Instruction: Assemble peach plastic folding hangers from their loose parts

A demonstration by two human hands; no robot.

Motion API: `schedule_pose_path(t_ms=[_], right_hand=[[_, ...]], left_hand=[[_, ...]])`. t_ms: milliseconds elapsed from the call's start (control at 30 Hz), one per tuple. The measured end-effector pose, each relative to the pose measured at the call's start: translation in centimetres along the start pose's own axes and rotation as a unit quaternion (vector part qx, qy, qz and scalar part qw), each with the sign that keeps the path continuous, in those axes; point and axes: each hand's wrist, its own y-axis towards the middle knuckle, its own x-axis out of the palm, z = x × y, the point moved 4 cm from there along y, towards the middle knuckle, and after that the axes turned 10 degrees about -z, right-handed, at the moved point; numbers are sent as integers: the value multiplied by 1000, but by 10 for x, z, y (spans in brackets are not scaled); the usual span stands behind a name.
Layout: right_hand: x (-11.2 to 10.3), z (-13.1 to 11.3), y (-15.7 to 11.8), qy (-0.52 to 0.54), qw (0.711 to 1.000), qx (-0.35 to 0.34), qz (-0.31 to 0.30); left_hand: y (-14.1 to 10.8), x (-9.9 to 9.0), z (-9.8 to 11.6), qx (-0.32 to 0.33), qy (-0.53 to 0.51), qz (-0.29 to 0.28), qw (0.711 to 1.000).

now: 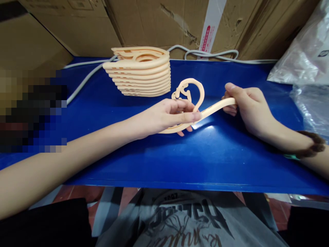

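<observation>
A peach plastic clothes hanger [218, 107] is held between my two hands above the blue table. My left hand [177, 115] is closed around its middle, just below the curved hook, with the thumb lying along the near side. The fist of my right hand [248, 103] grips the end of the hanger's right arm. Part of the hanger's left side shows beneath my left hand; the rest is hidden by it. Beyond my left hand stands a neat stack of matching peach hangers [144, 80], apart from the one I hold.
The blue table [231, 164] has its near edge close to my body. A white cable [205, 53] runs along the back, before cardboard boxes [154, 24]. Clear plastic bags [303, 51] lie at the right. A blurred-out area covers the left side.
</observation>
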Motion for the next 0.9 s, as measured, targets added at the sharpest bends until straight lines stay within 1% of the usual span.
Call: schedule_pose_path(t_ms=[167,300,467,667,900], right_hand=[[1,0,-1,18,1000,-4,-25],[2,-3,-2,-5,999,-7,-48],[2,-5,-2,-24,998,-10,-54],[5,-2,-3,-63,993,16,-101],[5,-1,-3,-60,993,17,-98]], left_hand=[[0,1,-1,-6,22,-12,1000],[-2,2,-1,-11,46,-25,999],[-3,1,-2,-20,66,-19,997],[-3,0,-2,-9,90,-27,996],[-3,-1,-3,-3,96,-29,995]])
